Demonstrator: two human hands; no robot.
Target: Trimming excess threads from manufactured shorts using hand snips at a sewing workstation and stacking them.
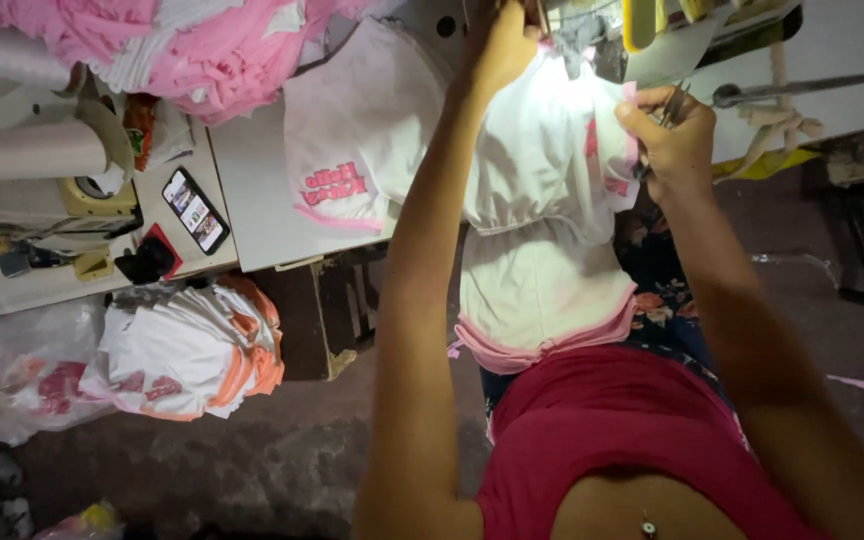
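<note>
The left hand (497, 45) presses down on the top of a white garment (542, 200), fingers closed over the cloth, seemingly to keep it flat under the sewing machine (652, 30) just beyond. The right hand (667, 135) pinches the garment's pink edge between thumb and fingers and also grips small snips (674, 103), probably so thread can be cut without putting anything down. The garment hangs from both hands over the table (262, 190) edge toward the person's lap. Left of the left hand lies a second white garment (352, 150) with pink trim. Farther left sit a phone (195, 210) and a thread cone (32, 150); below them, a folded stack (192, 350).
</note>
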